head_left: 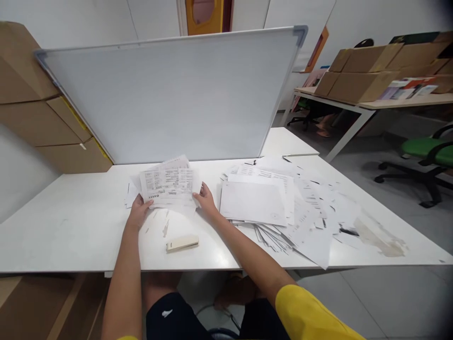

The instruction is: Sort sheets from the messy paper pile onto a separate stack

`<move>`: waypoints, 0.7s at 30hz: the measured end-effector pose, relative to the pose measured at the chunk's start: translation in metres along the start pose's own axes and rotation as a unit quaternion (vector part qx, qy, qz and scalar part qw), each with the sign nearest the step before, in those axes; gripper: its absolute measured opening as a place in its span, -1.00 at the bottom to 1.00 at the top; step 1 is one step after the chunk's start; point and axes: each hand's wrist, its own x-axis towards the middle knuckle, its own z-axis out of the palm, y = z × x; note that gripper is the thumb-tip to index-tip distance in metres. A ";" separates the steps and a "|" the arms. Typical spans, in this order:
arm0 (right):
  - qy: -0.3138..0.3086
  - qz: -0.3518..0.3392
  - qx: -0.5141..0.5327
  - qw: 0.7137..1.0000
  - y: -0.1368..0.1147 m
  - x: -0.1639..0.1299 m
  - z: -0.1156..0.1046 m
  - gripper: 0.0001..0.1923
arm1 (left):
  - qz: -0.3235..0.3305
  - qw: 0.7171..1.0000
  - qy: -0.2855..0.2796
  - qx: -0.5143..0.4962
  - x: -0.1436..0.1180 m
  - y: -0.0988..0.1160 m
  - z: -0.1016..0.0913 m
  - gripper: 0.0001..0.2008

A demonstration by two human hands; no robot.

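Observation:
Both of my hands grip a small bundle of printed paper sheets (170,183) above the white table. My left hand (138,210) pinches the lower left corner, thumb on top. At the right edge, my right hand (205,199) holds the sheets between thumb and fingers. The sheets fan out unevenly, and the top one carries rows of print. Closer to me, a cream-coloured stapler (182,243) lies on the table. To the right of my right hand sits a messy pile of papers (253,200), with a mostly blank sheet on top.
A large whiteboard (177,99) leans upright along the table's back edge. Stacked cardboard boxes (46,118) stand at the back left. Loose papers (314,208) spread across the right of the white table (71,236). Beyond are another table with boxes (364,75) and a green chair (424,150).

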 end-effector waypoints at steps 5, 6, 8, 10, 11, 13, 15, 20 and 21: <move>0.028 -0.067 -0.034 0.997 -0.018 -0.006 0.001 -0.68 | 0.017 1.000 0.014 0.013 -0.001 -0.006 0.000 -0.45; 0.028 -0.074 -0.056 0.995 -0.022 -0.007 0.001 -0.67 | 0.018 0.999 0.018 0.019 -0.001 -0.007 -0.001 -0.45; 0.020 -0.072 -0.095 0.993 -0.027 -0.009 -0.001 -0.63 | 0.013 0.999 0.032 0.026 -0.002 -0.008 -0.001 -0.42; 0.001 -0.056 -0.116 0.992 -0.027 -0.009 -0.001 -0.56 | 0.017 0.999 0.029 0.035 -0.001 -0.007 -0.002 -0.42; -0.010 -0.047 -0.117 0.992 -0.025 -0.008 -0.001 -0.53 | 0.029 0.999 0.025 0.038 0.000 -0.006 -0.002 -0.43; -0.030 -0.032 -0.104 0.994 -0.020 -0.006 0.001 -0.49 | 0.072 0.996 0.026 0.039 0.001 -0.003 0.000 -0.42; -0.043 -0.017 -0.097 0.994 -0.015 -0.004 0.002 -0.49 | 0.104 0.993 0.042 0.043 0.001 -0.001 0.004 -0.40; -0.041 0.023 -0.124 0.991 -0.009 -0.003 0.002 -0.50 | 0.090 0.992 0.041 0.076 0.001 -0.004 0.010 -0.41; -0.040 0.031 -0.124 0.991 -0.008 -0.003 0.002 -0.50 | 0.081 0.993 0.036 0.084 0.001 -0.005 0.010 -0.44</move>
